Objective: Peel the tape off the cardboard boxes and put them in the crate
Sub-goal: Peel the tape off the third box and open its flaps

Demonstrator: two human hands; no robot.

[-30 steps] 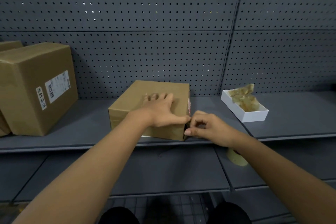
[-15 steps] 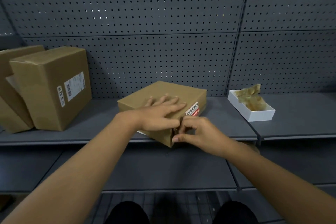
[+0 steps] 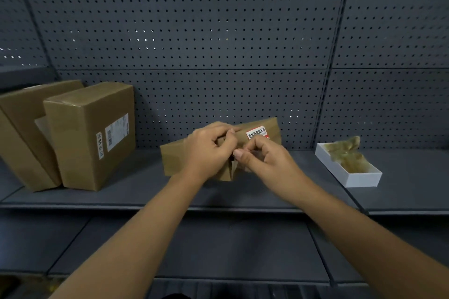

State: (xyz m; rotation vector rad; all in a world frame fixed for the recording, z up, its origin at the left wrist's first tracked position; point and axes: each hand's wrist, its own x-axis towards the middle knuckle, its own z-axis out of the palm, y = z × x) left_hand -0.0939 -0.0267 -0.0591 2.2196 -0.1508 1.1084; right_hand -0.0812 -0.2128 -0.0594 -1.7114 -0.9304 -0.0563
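Flat brown cardboard box (image 3: 175, 158) mid-shelf: left hand (image 3: 206, 150) grips its corner, right hand (image 3: 264, 160) pinches tape end; best peel low, slowly.

A flat box (image 3: 175, 159) is sitting tilted on the shelf (image 3: 243, 198), its far end with a red-and-white sticker (image 3: 257, 132) raised. The left hand (image 3: 206, 150) is gripping the box's near corner, fingers curled over the top edge. The right hand (image 3: 263, 160) is pinching at that same corner, touching the left. Left of the box, well apart, two bigger boxes (image 3: 90, 133) are leaning together. Right of the box, a white tray (image 3: 359, 178) is holding crumpled tape (image 3: 347, 155).
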